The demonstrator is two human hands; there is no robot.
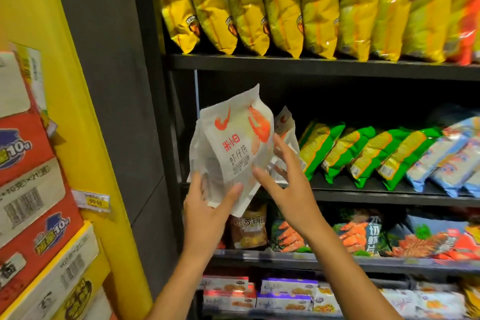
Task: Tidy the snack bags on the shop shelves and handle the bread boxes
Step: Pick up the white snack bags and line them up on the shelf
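A white snack bag (pixel 233 143) with a red shrimp picture is held tilted in front of the left end of the middle shelf (pixel 376 196). My left hand (pixel 207 205) grips its bottom edge, thumb on the front. My right hand (pixel 285 179) is spread beside the bag's right edge, fingers straight and touching it. A second white shrimp bag (pixel 285 125) stands just behind on the shelf. Stacked cardboard boxes (pixel 33 189), red and white, fill the left side.
Yellow chip bags (pixel 298 8) line the top shelf. Green bags (pixel 363 150) and blue bags (pixel 446 158) lean along the middle shelf. Darker snack bags (pixel 363 236) sit one shelf down, flat packs (pixel 285 296) below. A yellow pillar (pixel 85 112) carries a price tag (pixel 94 201).
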